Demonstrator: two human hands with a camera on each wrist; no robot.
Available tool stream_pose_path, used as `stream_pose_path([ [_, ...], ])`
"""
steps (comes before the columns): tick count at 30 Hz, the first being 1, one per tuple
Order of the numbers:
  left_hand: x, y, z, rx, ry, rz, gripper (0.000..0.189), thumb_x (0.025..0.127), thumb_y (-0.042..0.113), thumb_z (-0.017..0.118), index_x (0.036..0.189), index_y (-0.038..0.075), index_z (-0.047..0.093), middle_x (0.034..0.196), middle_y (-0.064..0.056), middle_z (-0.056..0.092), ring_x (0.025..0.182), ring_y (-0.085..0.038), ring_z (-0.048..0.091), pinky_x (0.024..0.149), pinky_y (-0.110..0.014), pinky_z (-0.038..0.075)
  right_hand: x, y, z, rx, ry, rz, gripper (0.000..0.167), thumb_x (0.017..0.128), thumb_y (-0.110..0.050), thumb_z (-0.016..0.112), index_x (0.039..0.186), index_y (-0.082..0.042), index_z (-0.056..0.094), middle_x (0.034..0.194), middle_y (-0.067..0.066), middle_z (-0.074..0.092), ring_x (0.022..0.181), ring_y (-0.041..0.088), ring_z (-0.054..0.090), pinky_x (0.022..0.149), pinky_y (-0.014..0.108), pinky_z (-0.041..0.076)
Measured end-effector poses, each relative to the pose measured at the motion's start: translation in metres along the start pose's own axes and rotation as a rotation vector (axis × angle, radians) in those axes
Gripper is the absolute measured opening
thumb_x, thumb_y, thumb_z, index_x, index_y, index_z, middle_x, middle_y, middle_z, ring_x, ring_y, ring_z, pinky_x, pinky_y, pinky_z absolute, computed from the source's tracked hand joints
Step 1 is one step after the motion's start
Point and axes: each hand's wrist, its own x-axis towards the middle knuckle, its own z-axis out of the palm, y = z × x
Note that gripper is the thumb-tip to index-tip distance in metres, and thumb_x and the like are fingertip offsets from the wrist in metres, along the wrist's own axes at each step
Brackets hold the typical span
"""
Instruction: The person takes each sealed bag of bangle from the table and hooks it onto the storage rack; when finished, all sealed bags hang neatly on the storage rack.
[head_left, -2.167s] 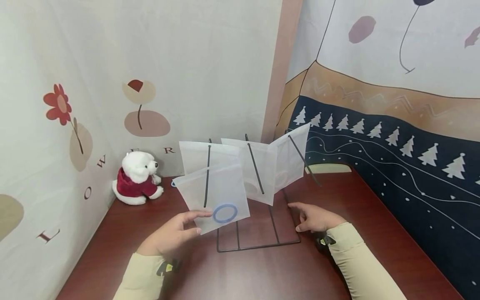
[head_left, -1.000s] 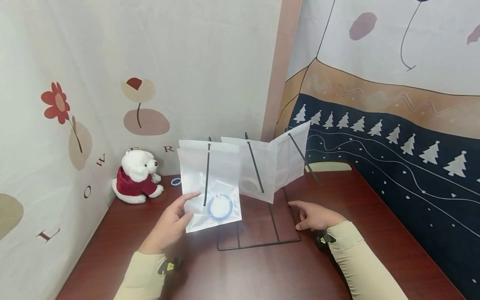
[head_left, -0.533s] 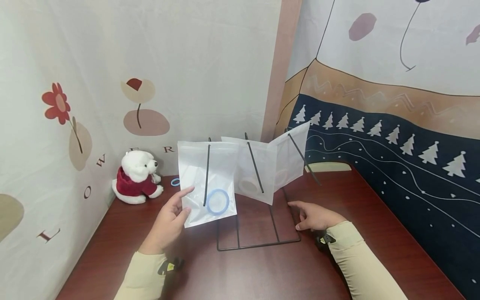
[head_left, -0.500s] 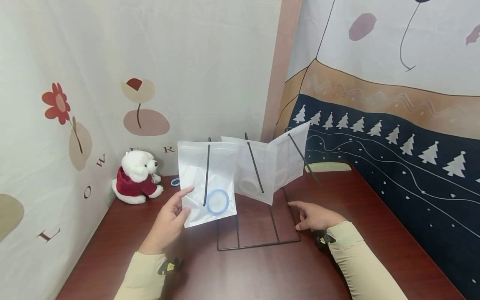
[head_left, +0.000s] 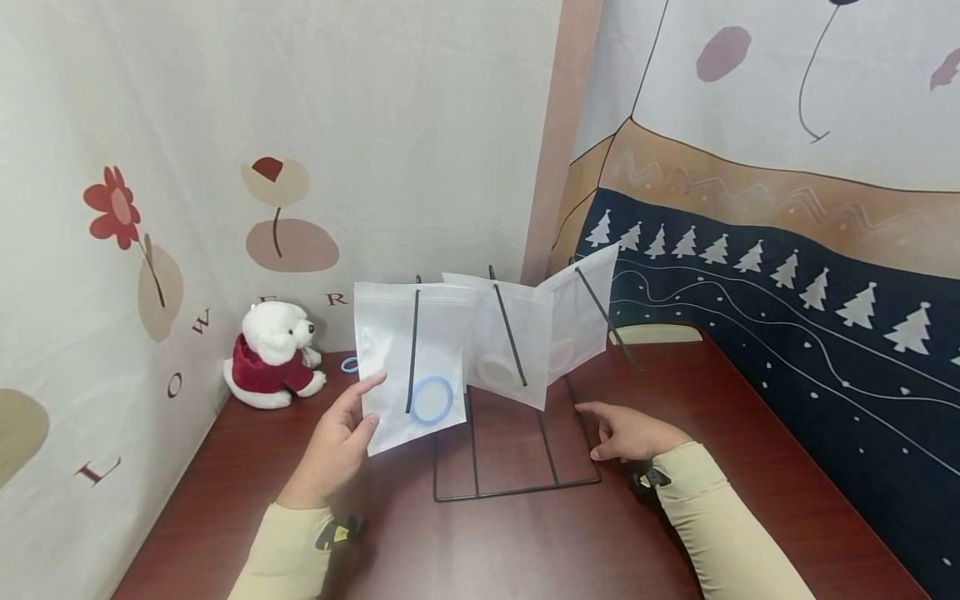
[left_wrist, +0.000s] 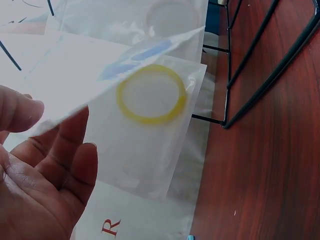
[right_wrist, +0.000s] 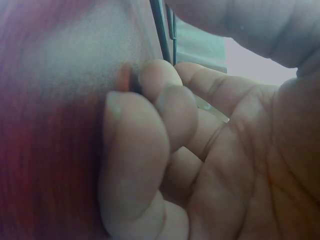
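A black wire display rack (head_left: 517,493) stands on the table with several frosted zip bags hung on its hooks. My left hand (head_left: 330,442) holds the lower left edge of the front left zip bag (head_left: 397,346), which contains a blue ring (head_left: 432,400). In the left wrist view, that bag's lifted edge runs between thumb and fingers. Behind it hangs another zip bag (left_wrist: 135,160) with a yellow ring (left_wrist: 151,120). My right hand (head_left: 633,435) grips the right base bar of the rack; its fingers (right_wrist: 135,150) are curled low over the tabletop.
A middle zip bag (head_left: 517,325) and a right one (head_left: 592,308) hang on the other hooks. At the back left sits a white plush bear (head_left: 273,354) in red, beside a loose blue ring (head_left: 350,365). A pale green-edged item (head_left: 656,334) lies at the back right.
The front left bag was tilted forward and up, and has swung back to hang flat along its hook. My left hand has moved back and left with it. My right hand has stayed put.
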Motion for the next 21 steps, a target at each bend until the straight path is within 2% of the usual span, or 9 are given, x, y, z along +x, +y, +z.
stream_pose_path([
  [3, -0.0002, 0.0009, -0.0001, 0.019, 0.008, 0.004, 0.058, 0.103, -0.003, 0.059, 0.156, 0.017, 0.051, 0.102, -0.013, 0.063, 0.068, -0.014, 0.05, 0.063, -0.026, 0.051, -0.0003, -0.0001, -0.0005, -0.007, 0.0, -0.002, 0.077, 0.084, -0.003, 0.082, 0.154, -0.005, 0.049, 0.073, 0.001, 0.057, 0.066, 0.016, 0.054, 0.054, 0.032, 0.048],
  [6, 0.0, 0.0008, 0.0, 0.037, 0.02, 0.021, 0.058, 0.102, -0.005, 0.059, 0.156, 0.016, 0.052, 0.132, -0.011, 0.062, 0.082, -0.013, 0.05, 0.07, -0.025, 0.051, -0.0008, -0.0004, -0.0007, -0.006, -0.002, 0.006, 0.077, 0.085, -0.004, 0.082, 0.155, -0.006, 0.049, 0.073, 0.001, 0.058, 0.066, 0.016, 0.055, 0.054, 0.031, 0.048],
  [7, 0.0001, 0.0007, 0.0, 0.043, 0.023, 0.026, 0.059, 0.102, -0.005, 0.059, 0.156, 0.016, 0.052, 0.135, -0.01, 0.061, 0.084, -0.013, 0.049, 0.071, -0.025, 0.05, -0.001, -0.0004, -0.0006, -0.007, -0.002, 0.007, 0.077, 0.085, -0.004, 0.082, 0.155, -0.006, 0.049, 0.073, 0.001, 0.058, 0.066, 0.015, 0.055, 0.054, 0.031, 0.048],
  [10, 0.0001, 0.0007, -0.0003, 0.053, 0.027, 0.028, 0.06, 0.101, -0.006, 0.059, 0.155, 0.016, 0.052, 0.132, -0.01, 0.061, 0.087, -0.017, 0.047, 0.072, -0.025, 0.048, -0.001, 0.0, -0.0001, -0.005, -0.001, 0.009, 0.077, 0.085, -0.004, 0.082, 0.155, -0.007, 0.049, 0.074, 0.001, 0.058, 0.066, 0.016, 0.055, 0.054, 0.031, 0.048],
  [14, 0.0007, 0.0004, -0.0008, 0.068, 0.019, 0.005, 0.06, 0.101, -0.005, 0.06, 0.156, 0.018, 0.051, 0.151, -0.008, 0.056, 0.104, -0.018, 0.049, 0.084, -0.021, 0.047, -0.001, 0.0005, 0.0005, -0.005, 0.001, 0.004, 0.077, 0.084, -0.003, 0.082, 0.154, -0.006, 0.049, 0.073, 0.001, 0.058, 0.066, 0.017, 0.055, 0.054, 0.032, 0.048],
  [17, 0.0013, -0.0006, -0.001, 0.07, 0.023, -0.012, 0.06, 0.101, -0.005, 0.06, 0.156, 0.018, 0.051, 0.143, -0.012, 0.058, 0.111, -0.02, 0.048, 0.09, -0.02, 0.047, -0.0009, 0.001, 0.0007, -0.007, 0.002, 0.007, 0.077, 0.085, -0.003, 0.082, 0.154, -0.006, 0.049, 0.073, 0.001, 0.058, 0.065, 0.017, 0.055, 0.054, 0.032, 0.048],
  [21, 0.002, -0.0032, -0.0012, 0.035, 0.043, -0.005, 0.061, 0.099, -0.008, 0.06, 0.155, 0.014, 0.051, 0.124, -0.016, 0.058, 0.111, -0.026, 0.054, 0.089, -0.018, 0.05, -0.0002, 0.0021, 0.001, -0.007, 0.004, 0.014, 0.077, 0.085, -0.003, 0.081, 0.154, -0.007, 0.049, 0.072, 0.001, 0.058, 0.065, 0.016, 0.055, 0.054, 0.031, 0.049],
])
